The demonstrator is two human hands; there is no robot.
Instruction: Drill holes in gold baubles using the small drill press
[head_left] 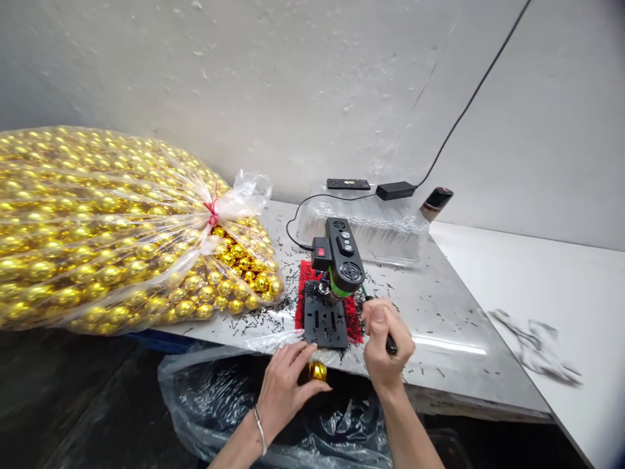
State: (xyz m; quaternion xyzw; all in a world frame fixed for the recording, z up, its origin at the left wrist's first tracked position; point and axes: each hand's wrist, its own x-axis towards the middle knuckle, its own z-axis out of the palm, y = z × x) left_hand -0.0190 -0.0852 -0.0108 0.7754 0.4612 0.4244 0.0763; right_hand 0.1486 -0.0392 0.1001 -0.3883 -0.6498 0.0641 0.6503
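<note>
My right hand (387,339) is wrapped round the black grip of a lever handle (391,345) on the right side of a small black bench press (342,257). My left hand (288,384) is in front of the press's slotted base plate (325,322), thumb and fingers apart. A shiny gold ball (318,371) shows in the gap beside the thumb and fingertips, over an open clear plastic bag (219,397) below the table edge; whether the fingers touch it, I cannot tell. A red mat (352,320) strewn with black bits lies under the press.
A big tied clear sack (97,234) of gold balls fills the left. Behind the press are a clear plastic tray (385,231), a power adapter (395,190), a phone-like black slab (348,184) and a dark-capped can (436,202). White gloves (537,345) lie at right.
</note>
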